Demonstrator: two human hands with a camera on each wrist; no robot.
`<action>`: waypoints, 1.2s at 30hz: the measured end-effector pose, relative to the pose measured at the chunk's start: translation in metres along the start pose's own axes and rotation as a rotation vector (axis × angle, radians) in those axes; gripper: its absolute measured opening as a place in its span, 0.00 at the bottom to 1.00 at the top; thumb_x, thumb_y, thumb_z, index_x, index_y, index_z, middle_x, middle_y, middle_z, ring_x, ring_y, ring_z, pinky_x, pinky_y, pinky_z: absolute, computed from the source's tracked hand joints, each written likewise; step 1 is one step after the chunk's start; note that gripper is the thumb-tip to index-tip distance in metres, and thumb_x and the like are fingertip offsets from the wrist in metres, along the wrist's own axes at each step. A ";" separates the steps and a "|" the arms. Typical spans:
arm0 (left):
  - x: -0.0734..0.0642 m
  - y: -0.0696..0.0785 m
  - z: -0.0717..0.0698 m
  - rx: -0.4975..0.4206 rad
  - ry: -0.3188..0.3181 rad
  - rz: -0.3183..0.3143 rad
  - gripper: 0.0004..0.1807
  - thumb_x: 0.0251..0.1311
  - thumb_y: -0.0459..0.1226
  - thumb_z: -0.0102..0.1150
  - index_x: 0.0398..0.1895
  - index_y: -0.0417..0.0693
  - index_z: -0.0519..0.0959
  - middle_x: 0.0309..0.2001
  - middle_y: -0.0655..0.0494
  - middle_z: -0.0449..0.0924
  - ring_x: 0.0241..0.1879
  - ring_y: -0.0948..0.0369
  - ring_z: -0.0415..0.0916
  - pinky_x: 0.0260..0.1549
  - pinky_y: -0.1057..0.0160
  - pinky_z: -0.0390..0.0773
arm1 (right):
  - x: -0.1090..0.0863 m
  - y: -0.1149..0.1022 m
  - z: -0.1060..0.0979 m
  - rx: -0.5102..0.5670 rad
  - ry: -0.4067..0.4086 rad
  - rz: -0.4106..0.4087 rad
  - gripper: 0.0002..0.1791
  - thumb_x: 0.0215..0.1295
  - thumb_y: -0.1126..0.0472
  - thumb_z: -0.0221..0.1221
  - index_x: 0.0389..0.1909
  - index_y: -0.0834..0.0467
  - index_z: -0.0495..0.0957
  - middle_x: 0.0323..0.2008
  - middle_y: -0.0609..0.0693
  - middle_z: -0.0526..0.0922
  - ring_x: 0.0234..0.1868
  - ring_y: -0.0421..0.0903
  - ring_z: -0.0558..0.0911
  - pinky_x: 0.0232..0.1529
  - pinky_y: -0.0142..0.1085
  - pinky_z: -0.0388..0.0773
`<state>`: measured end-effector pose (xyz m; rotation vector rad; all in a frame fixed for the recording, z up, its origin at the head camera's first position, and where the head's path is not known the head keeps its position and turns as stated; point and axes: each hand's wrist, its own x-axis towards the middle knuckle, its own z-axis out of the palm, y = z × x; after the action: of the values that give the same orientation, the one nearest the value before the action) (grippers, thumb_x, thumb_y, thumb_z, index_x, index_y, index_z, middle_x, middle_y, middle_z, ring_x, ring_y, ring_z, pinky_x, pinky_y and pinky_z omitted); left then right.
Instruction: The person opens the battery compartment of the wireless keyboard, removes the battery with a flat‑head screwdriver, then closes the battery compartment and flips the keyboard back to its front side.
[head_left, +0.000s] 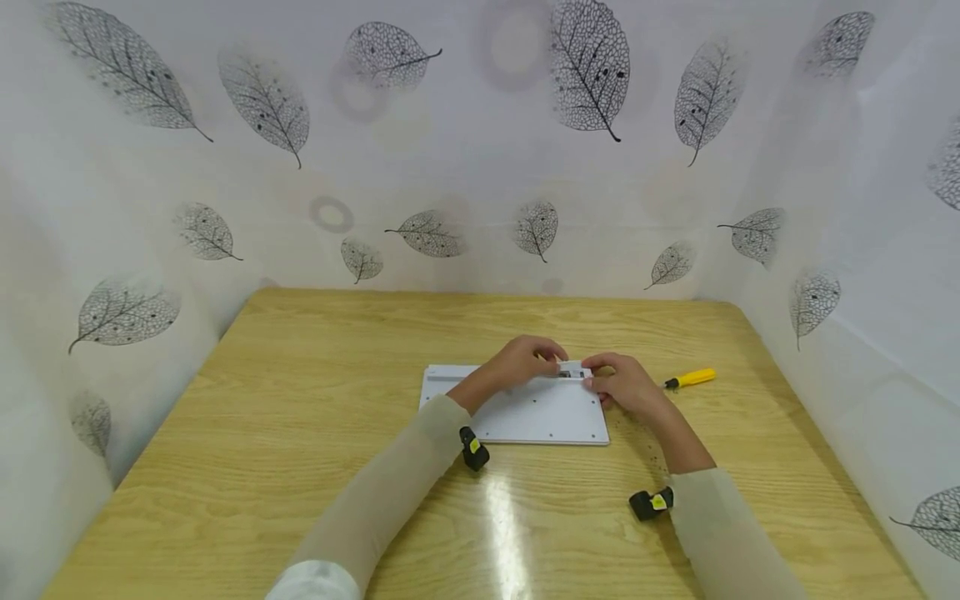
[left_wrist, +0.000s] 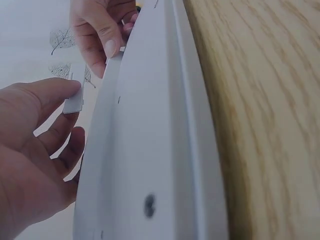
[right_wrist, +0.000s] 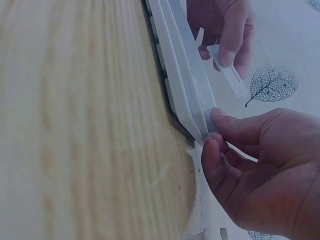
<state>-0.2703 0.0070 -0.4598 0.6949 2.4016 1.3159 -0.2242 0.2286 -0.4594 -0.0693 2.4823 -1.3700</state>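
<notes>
A white keyboard [head_left: 540,417] lies face down on the wooden table, with key edges showing beneath it in the right wrist view. Near its far right corner is a battery compartment [head_left: 572,374] with something dark and silvery inside. Just above the far edge, my left hand [head_left: 517,362] pinches a small white battery cover [right_wrist: 231,79] between thumb and fingers, apart from the keyboard. At the keyboard's right end, my right hand [head_left: 628,385] grips the corner, thumb on the upturned back and fingers at the edge.
To the right of my right hand lies a yellow-handled tool [head_left: 692,377] with a black end, its tip hidden. Small dark specks [head_left: 654,454] dot the table [head_left: 315,400] near my right forearm. A leaf-patterned curtain [head_left: 480,167] surrounds the table's back and sides.
</notes>
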 end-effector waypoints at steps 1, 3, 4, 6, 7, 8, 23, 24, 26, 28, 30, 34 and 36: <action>-0.001 0.000 -0.002 -0.001 -0.001 -0.002 0.09 0.62 0.41 0.60 0.44 0.62 0.81 0.36 0.63 0.78 0.34 0.62 0.71 0.31 0.64 0.72 | 0.000 0.000 0.000 -0.002 0.001 0.000 0.18 0.67 0.61 0.57 0.57 0.60 0.73 0.46 0.60 0.77 0.29 0.49 0.76 0.28 0.38 0.78; -0.004 0.000 -0.006 -0.007 -0.007 -0.010 0.09 0.62 0.42 0.59 0.44 0.63 0.81 0.36 0.62 0.78 0.35 0.61 0.71 0.32 0.63 0.72 | 0.000 0.001 0.000 -0.007 0.004 -0.002 0.18 0.67 0.61 0.57 0.56 0.60 0.74 0.46 0.60 0.77 0.29 0.50 0.76 0.29 0.39 0.78; -0.005 0.000 -0.008 -0.007 -0.009 -0.010 0.09 0.62 0.42 0.59 0.45 0.63 0.81 0.37 0.62 0.78 0.35 0.61 0.71 0.32 0.63 0.72 | 0.000 0.001 0.000 -0.008 0.006 -0.002 0.18 0.67 0.61 0.57 0.56 0.60 0.74 0.46 0.60 0.77 0.29 0.50 0.77 0.29 0.39 0.78; -0.007 -0.002 -0.013 -0.008 -0.008 -0.011 0.09 0.63 0.42 0.59 0.44 0.63 0.81 0.37 0.61 0.78 0.35 0.61 0.71 0.32 0.63 0.72 | 0.001 0.002 0.000 -0.007 0.009 0.003 0.18 0.66 0.61 0.57 0.56 0.59 0.74 0.47 0.60 0.76 0.30 0.50 0.77 0.29 0.39 0.78; -0.008 -0.003 -0.015 -0.008 -0.006 -0.011 0.09 0.63 0.42 0.59 0.44 0.63 0.81 0.37 0.61 0.78 0.35 0.61 0.71 0.32 0.63 0.72 | 0.001 0.002 0.000 -0.008 0.009 0.005 0.18 0.66 0.61 0.57 0.56 0.59 0.74 0.48 0.60 0.76 0.30 0.50 0.77 0.30 0.39 0.78; -0.009 -0.004 -0.018 -0.009 -0.005 -0.007 0.09 0.63 0.41 0.58 0.45 0.63 0.81 0.37 0.61 0.77 0.35 0.61 0.71 0.32 0.63 0.72 | 0.002 0.002 0.000 -0.008 0.010 0.007 0.18 0.66 0.61 0.57 0.56 0.59 0.74 0.49 0.60 0.76 0.30 0.50 0.77 0.30 0.40 0.78; -0.030 -0.031 -0.055 -0.003 0.054 -0.052 0.10 0.61 0.38 0.59 0.44 0.57 0.82 0.38 0.59 0.78 0.34 0.59 0.70 0.30 0.64 0.72 | 0.000 0.004 0.000 -0.030 0.016 0.001 0.17 0.66 0.61 0.58 0.54 0.57 0.75 0.53 0.60 0.74 0.31 0.49 0.78 0.30 0.39 0.78; -0.032 -0.032 -0.058 -0.003 0.052 -0.062 0.10 0.60 0.38 0.60 0.44 0.56 0.82 0.38 0.58 0.78 0.34 0.59 0.70 0.30 0.63 0.72 | 0.000 0.004 0.000 -0.031 0.016 -0.002 0.17 0.66 0.61 0.58 0.54 0.57 0.75 0.53 0.60 0.74 0.31 0.49 0.78 0.30 0.39 0.78; -0.035 -0.034 -0.064 -0.001 0.052 -0.080 0.10 0.60 0.37 0.59 0.45 0.55 0.82 0.38 0.58 0.78 0.33 0.58 0.70 0.29 0.63 0.72 | 0.001 0.004 0.000 -0.035 0.013 -0.006 0.17 0.66 0.61 0.58 0.54 0.57 0.75 0.53 0.60 0.74 0.32 0.49 0.78 0.30 0.39 0.79; -0.038 -0.036 -0.071 0.009 0.054 -0.090 0.11 0.61 0.38 0.59 0.45 0.56 0.82 0.39 0.58 0.78 0.34 0.58 0.71 0.29 0.62 0.73 | 0.001 0.004 0.000 -0.032 0.012 -0.003 0.17 0.66 0.61 0.58 0.55 0.57 0.74 0.53 0.60 0.74 0.32 0.49 0.78 0.31 0.39 0.79; -0.041 -0.039 -0.079 0.026 0.064 -0.091 0.10 0.62 0.38 0.58 0.46 0.57 0.82 0.40 0.58 0.78 0.35 0.58 0.72 0.30 0.62 0.74 | 0.001 0.003 0.000 -0.030 0.012 0.001 0.17 0.66 0.61 0.58 0.55 0.57 0.74 0.53 0.60 0.75 0.32 0.50 0.78 0.31 0.39 0.78; -0.044 -0.050 -0.094 0.055 0.091 -0.091 0.10 0.63 0.40 0.57 0.46 0.59 0.81 0.42 0.58 0.78 0.37 0.57 0.73 0.31 0.61 0.76 | 0.001 0.003 0.000 -0.024 0.014 0.005 0.17 0.66 0.60 0.58 0.55 0.57 0.74 0.53 0.60 0.75 0.32 0.50 0.78 0.31 0.39 0.78; -0.044 -0.056 -0.100 0.060 0.098 -0.100 0.10 0.63 0.40 0.57 0.46 0.59 0.81 0.41 0.58 0.78 0.37 0.57 0.73 0.32 0.61 0.76 | 0.001 0.002 0.000 -0.023 0.012 0.003 0.17 0.66 0.60 0.58 0.55 0.57 0.74 0.53 0.60 0.75 0.32 0.50 0.78 0.30 0.39 0.78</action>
<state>-0.2972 -0.1132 -0.4529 0.5305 2.5270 1.2695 -0.2249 0.2295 -0.4619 -0.0626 2.5075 -1.3456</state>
